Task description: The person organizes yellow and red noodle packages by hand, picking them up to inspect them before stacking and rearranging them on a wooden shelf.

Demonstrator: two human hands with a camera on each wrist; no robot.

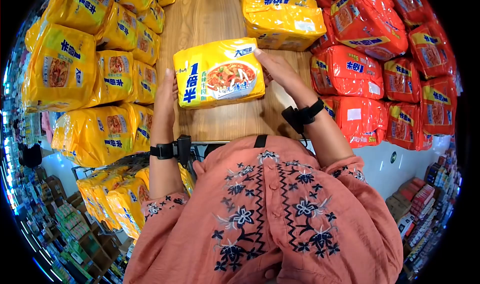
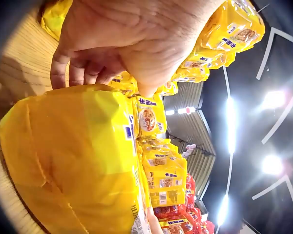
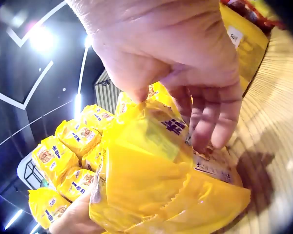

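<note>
The left hand (image 1: 165,96) and right hand (image 1: 277,69) each grip one end of the yellow noodle pack (image 1: 220,73). It is low over the wooden shelf (image 1: 210,14), maybe touching it

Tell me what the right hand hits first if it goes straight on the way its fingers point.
The right hand holds the end of the yellow noodle pack, fingers aimed up the wooden shelf. Ahead looks like bare board, then probably the near corner of the rear yellow pack; depth is unclear.
</note>
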